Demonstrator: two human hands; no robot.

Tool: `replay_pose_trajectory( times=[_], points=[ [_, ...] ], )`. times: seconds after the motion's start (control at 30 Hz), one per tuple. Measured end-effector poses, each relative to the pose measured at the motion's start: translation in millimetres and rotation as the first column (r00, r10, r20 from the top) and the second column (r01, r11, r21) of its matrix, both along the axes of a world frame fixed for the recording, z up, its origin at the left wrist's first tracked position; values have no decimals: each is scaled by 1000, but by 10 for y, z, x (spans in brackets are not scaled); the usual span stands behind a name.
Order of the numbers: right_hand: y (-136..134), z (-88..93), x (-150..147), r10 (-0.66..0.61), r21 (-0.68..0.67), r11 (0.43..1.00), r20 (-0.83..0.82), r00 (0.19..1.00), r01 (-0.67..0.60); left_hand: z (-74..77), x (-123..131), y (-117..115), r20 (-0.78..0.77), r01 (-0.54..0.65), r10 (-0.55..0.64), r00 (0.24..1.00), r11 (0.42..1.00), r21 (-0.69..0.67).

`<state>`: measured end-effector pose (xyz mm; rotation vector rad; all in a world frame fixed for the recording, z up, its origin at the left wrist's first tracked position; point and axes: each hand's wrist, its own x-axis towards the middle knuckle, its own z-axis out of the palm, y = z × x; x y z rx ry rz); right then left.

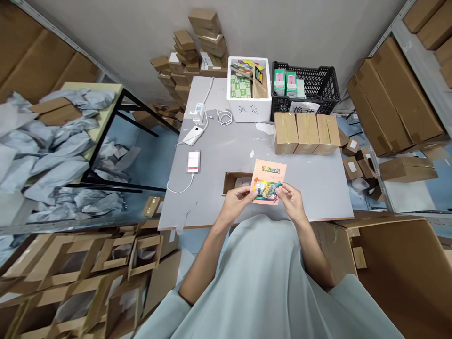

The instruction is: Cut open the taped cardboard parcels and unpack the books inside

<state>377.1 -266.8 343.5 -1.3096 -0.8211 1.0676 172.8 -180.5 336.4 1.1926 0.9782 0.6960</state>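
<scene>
Between my two hands I hold a peach-coloured booklet (269,171) with shiny rainbow lettering and a photo on its front. My left hand (238,201) pinches its lower left edge, thumb on the front. At the lower right edge, my right hand (291,200) grips it the same way. Partly behind the booklet and my left hand, an opened cardboard box (231,181) sits on the grey table (205,202); something pale shows inside it, too covered to make out.
Three taped cartons (307,134) stand at the right of the table. Behind them are a black crate (318,84) and a white foam box (249,110) of booklets. A power strip (194,134) and cables lie left. Shelves, open boxes and a large carton (399,263) surround the table.
</scene>
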Motion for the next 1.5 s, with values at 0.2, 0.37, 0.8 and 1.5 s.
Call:
replay_pose_trajectory(
  times=[0.2,0.37,0.8,1.5],
  points=[
    [47,-101,-13,-30,-3,1000,-22,999,30,21,129,-102,5,-111,111,994,992,55],
    [0,-82,-121,-330,40,943,205,921,329,31,200,-108,-88,-228,268,959,921,316],
    [-27,-71,-388,-233,9,972,205,951,237,-34,347,-447,-211,-1,238,948,664,747],
    [-93,71,-232,-188,22,982,239,953,188,108,69,-137,-99,-283,377,921,820,498]
  ],
)
